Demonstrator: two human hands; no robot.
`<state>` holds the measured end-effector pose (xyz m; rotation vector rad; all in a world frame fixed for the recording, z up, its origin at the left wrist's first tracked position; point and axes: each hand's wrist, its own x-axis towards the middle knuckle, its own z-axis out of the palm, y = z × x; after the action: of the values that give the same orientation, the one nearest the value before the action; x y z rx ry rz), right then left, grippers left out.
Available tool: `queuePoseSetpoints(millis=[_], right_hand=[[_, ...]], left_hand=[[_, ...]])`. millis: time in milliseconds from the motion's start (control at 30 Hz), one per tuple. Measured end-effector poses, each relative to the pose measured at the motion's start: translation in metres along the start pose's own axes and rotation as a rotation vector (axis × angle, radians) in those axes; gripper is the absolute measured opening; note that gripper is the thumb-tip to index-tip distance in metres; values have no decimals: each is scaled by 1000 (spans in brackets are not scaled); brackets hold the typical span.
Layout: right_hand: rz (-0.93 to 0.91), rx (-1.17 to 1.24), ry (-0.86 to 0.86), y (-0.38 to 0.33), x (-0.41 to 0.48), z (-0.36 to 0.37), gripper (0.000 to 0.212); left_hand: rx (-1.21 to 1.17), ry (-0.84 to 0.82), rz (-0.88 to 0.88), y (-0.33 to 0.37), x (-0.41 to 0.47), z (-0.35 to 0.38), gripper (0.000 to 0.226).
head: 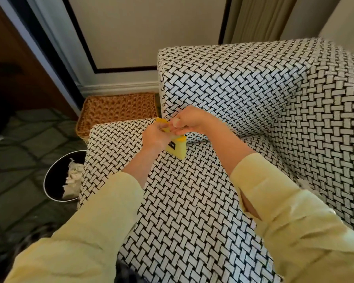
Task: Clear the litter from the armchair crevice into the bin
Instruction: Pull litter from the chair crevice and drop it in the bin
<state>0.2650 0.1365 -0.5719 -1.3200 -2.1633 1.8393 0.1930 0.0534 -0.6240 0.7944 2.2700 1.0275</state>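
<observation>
Above the armchair [192,201] seat, beside the crevice under the arm, the left hand [154,137] grips a yellow packet [177,151] with a dark label, fingers curled round it. The right hand [190,121], at two o'clock of the left, pinches the packet's upper edge. At eight o'clock of the hands the bin [53,174] stands on the floor, crumpled paper [73,180] inside; a wicker basket [119,109] lies at eleven o'clock
</observation>
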Motion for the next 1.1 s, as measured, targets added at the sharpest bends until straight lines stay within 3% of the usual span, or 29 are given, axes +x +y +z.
queuePoseSetpoints(millis=[100, 400, 467, 567, 700, 1100], right_hand=[[34, -118, 11, -6, 4, 5, 33], [106, -85, 37, -12, 8, 8, 35], [93, -46, 43, -10, 7, 6, 38], [55, 29, 53, -2, 0, -2, 39], [24, 257, 96, 15, -18, -21, 34], [62, 580, 489, 121, -106, -95, 29]], left_hand=[[-13, -33, 3, -1, -1, -4, 52], [-74, -25, -11, -1, -7, -8, 53], [-103, -17, -9, 0, -8, -7, 48], [-129, 44, 31, 2, -12, -4, 16], [-114, 58, 128, 18, -19, 6, 15], [-80, -313, 306, 91, -75, 100, 10]])
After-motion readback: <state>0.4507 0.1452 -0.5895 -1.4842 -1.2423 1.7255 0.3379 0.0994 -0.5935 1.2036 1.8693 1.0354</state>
